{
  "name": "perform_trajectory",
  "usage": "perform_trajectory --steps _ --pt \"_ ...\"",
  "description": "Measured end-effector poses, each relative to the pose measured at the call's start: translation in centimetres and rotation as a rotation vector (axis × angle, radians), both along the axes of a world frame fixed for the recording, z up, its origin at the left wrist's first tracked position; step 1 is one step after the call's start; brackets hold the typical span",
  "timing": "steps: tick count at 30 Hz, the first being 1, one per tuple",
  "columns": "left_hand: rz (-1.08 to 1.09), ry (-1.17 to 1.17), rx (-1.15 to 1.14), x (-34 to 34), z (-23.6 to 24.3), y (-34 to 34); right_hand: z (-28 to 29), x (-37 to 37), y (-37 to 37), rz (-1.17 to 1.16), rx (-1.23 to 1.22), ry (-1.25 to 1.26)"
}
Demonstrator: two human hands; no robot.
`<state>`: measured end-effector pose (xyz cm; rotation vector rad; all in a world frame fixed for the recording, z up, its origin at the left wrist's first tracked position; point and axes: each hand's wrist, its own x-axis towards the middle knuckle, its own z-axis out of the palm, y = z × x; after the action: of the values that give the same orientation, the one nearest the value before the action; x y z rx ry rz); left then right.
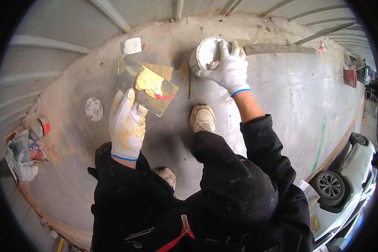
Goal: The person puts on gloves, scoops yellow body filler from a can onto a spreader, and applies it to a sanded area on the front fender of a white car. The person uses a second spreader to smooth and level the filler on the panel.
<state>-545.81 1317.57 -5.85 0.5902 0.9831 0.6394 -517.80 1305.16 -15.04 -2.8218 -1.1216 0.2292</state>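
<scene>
My left hand (127, 122), in a white knit glove with yellow stains, holds thin flat spreader plates (129, 72) out over the floor. A lump of yellow putty (149, 81) lies on them, with a streak of red paste (165, 97) along its lower edge. My right hand (230, 69), also gloved, grips the top of a round whitish tin (206, 53) standing on the floor. Its thumb lies at the near rim and its fingers reach across to the far side. A small red tip (212, 63) shows beside the thumb; what it belongs to is hidden.
A white block (131, 46) and a round perforated disc (94, 109) lie on the floor. At left are an open tin (42, 126) and crumpled paper (23, 155). A long metal strip (279, 50) lies along the far wall. A white car (344, 185) stands at right.
</scene>
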Motion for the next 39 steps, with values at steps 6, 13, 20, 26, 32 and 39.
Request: perform_trajectory --steps 6,13,20,26,32,39 --pt "-0.014 -0.052 0.002 -0.1 0.7 1.0 -2.6 1.4 -0.7 0.203 0.217 -0.026" --pt "-0.024 -0.042 -0.035 0.7 0.5 -1.6 -4.8 0.4 -4.4 0.133 0.205 -0.201" --pt "-0.032 -0.088 -0.073 3.9 0.8 -2.1 -4.6 4.3 2.8 0.058 0.175 -0.058" --pt "0.062 -0.014 -0.19 8.8 7.7 -4.1 2.9 5.1 1.6 -0.168 0.362 0.049" --pt "-0.092 0.224 -0.086 11.1 17.8 -5.6 5.2 5.7 4.6 -0.226 0.191 0.223" --pt "-0.408 0.198 -0.102 16.7 36.0 -8.5 30.6 12.3 -3.6 -0.494 0.782 1.219"
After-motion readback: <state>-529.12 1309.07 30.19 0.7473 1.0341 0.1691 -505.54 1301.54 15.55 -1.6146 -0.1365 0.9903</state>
